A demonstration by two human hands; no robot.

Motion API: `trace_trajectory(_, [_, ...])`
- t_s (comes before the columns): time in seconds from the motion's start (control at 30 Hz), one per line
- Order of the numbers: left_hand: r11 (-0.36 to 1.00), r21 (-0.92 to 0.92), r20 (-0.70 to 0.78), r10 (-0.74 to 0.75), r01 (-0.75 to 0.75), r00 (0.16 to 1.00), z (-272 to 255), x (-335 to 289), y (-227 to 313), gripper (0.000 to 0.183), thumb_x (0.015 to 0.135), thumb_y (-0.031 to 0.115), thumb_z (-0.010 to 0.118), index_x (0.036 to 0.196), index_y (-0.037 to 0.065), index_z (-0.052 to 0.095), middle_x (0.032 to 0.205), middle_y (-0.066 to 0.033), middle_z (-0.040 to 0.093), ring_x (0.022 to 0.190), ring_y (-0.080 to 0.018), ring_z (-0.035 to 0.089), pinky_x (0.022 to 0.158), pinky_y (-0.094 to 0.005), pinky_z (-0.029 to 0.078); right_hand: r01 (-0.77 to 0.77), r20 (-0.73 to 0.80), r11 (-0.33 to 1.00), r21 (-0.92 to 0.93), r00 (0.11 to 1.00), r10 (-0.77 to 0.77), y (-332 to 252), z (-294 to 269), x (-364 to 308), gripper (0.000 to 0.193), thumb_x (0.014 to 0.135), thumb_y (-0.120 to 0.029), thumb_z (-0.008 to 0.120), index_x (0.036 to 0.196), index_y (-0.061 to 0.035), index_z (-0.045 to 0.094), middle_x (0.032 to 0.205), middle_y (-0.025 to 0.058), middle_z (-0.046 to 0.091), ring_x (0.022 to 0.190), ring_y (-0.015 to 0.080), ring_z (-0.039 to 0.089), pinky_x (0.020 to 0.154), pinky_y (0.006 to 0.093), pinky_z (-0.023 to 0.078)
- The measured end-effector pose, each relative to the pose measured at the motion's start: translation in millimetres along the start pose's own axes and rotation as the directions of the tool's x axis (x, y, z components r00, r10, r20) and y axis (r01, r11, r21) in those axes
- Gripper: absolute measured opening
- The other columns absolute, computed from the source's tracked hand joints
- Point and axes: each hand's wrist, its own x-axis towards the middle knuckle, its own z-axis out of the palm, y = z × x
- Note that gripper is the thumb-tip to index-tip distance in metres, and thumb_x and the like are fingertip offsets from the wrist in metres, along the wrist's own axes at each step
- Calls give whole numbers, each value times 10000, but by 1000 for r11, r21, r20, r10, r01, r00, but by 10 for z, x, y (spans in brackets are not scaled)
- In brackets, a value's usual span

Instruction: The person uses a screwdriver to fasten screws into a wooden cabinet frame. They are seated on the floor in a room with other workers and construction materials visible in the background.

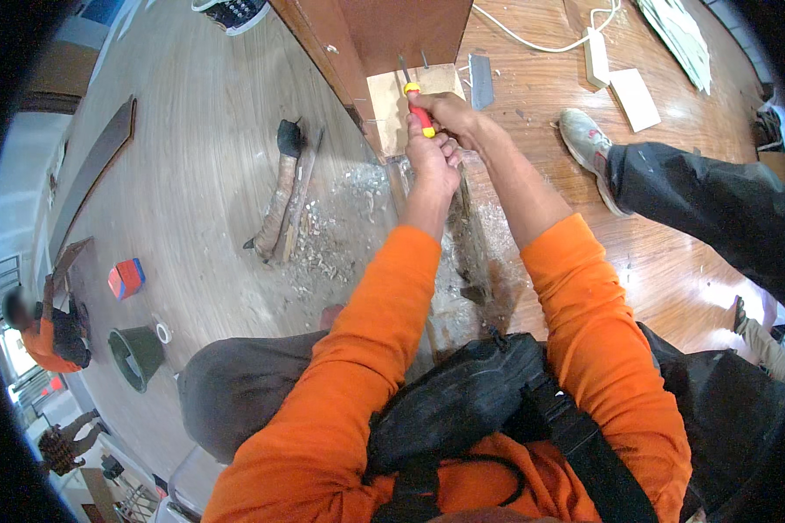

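Note:
Both my hands are closed around a screwdriver with a red and yellow handle. My right hand grips the handle from the right, thumb along its upper part. Just below, my left hand has its fingers curled at the handle's lower end. The metal shaft points away from me, over a pale wood board at the foot of a brown wooden panel. Whether the tip touches anything, I cannot tell. A few thin metal pieces stick up from the board.
A black-headed tool with a tan handle lies left beside a wood strip and scattered debris. A shoe is on the right, near a white power strip. A dark bucket and people are farther left.

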Motion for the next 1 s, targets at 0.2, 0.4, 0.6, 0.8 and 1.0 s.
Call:
trace_trajectory(0.2, [914,-231,248,-275,333,929,-231,100,-12,501,946,577,339,780,130,494,590,25,434,469,-114,398,393,-237,293,-151,-258,953,-263,963,82,-213,111,-153,429,833,-440,658,929,-22,687,713,132,660,492,230,597,405,387,447])
trace_trajectory(0.4, [991,52,-172,129,-122,977,60,-17,-15,371,961,444,376,791,140,503,620,23,453,492,-114,406,422,-237,312,26,-326,798,-602,904,-276,-138,368,-110,504,788,-468,685,874,27,645,756,142,654,649,219,620,572,359,501])
trace_trajectory(0.6, [936,-250,105,-227,247,968,-252,231,125,372,954,452,379,773,144,484,566,48,365,442,-97,315,381,-249,250,6,121,990,142,992,-23,-17,-39,-115,314,903,-266,586,1026,22,608,791,68,622,613,135,539,513,275,442])
trace_trajectory(0.8, [989,147,-295,34,10,955,-38,6,-17,439,957,538,375,826,127,461,607,19,395,476,-112,385,408,-241,300,133,-244,872,-471,930,-274,-85,162,-77,310,797,-283,674,845,23,657,816,173,673,750,250,641,658,354,496])
trace_trajectory(1.0, [952,293,-387,200,-86,900,88,-52,-122,408,971,493,377,799,132,454,591,32,357,455,-99,335,396,-252,268,57,-200,929,-365,970,-138,-82,96,-24,368,801,-344,669,862,18,649,803,148,661,701,253,617,648,356,485])
